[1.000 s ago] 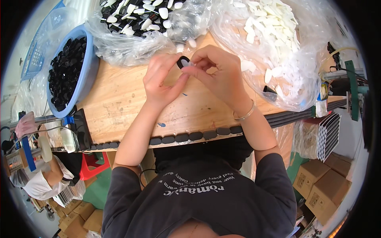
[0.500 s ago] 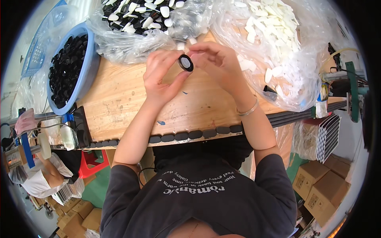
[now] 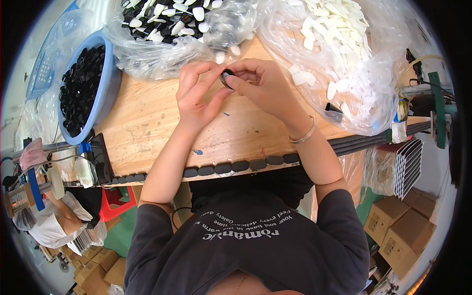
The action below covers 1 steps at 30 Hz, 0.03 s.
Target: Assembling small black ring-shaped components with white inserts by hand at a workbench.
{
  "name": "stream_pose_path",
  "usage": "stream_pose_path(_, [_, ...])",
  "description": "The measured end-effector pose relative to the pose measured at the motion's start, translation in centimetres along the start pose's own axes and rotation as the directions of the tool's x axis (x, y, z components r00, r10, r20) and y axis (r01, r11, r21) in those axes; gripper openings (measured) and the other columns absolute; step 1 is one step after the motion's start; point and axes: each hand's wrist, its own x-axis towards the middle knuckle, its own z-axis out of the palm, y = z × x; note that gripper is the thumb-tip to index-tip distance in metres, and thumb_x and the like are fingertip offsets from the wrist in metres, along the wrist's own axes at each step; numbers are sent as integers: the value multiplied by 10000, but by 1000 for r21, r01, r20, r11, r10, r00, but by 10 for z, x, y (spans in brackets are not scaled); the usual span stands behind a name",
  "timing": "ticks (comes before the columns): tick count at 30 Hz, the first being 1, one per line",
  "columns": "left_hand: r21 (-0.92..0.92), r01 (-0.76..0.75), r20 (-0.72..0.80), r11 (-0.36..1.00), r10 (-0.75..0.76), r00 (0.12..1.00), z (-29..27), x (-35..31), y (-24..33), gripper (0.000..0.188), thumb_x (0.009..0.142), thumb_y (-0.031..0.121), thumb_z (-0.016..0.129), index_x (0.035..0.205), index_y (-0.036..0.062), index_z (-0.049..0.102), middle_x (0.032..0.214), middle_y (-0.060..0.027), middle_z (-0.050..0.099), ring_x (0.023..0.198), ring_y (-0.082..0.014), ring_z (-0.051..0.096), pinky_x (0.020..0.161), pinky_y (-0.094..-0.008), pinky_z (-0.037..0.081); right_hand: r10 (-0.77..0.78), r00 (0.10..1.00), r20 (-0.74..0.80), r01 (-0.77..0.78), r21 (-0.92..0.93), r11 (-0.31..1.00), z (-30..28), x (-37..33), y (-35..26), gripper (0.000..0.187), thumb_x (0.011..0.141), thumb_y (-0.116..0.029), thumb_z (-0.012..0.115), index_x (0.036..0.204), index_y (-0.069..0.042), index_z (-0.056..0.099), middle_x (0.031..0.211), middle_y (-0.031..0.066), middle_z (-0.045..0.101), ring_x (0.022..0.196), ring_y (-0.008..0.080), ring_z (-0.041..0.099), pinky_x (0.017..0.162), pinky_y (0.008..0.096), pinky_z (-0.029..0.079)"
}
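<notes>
Between my two hands, over the wooden table, is a small black oval cap [image 3: 226, 73], mostly covered by fingers. My left hand [image 3: 199, 98] pinches it from the left between thumb and fingertips. My right hand [image 3: 263, 91] is closed against it from the right, with the thumb pressed on its face and the other fingers curled. Whether a pale insert sits inside the cap is hidden by that thumb. Just beyond my fingertips, two small white pieces [image 3: 235, 50] lie near the edge of a clear plastic bag [image 3: 162, 61].
That bag holds mixed black and white pieces [image 3: 179, 19]. A blue basin [image 3: 115, 81] of black pieces stands at the left. On the right, white pieces [image 3: 339, 39] spread over clear plastic, with one black cap [image 3: 333, 109] among them. Dark padding [image 3: 223, 168] lines the table's front edge.
My right hand has moved in from beside the cap, and its thumb now presses on the face. The cap's pale centre, visible before, is now covered. My left hand keeps its pinch.
</notes>
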Motion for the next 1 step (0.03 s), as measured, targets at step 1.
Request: stream_pose_path(1, [1,3,3,1000,-3,1000,0,0,0,505,570,-2,788,1062,35,677,1016,-98,607,944,-285,558,839,-381,457,27,1000,-1,-27,-21,999,0,-1,-3,276,858,-66,670,1107,47,630,964,62,675,849,72,631,771,190,517])
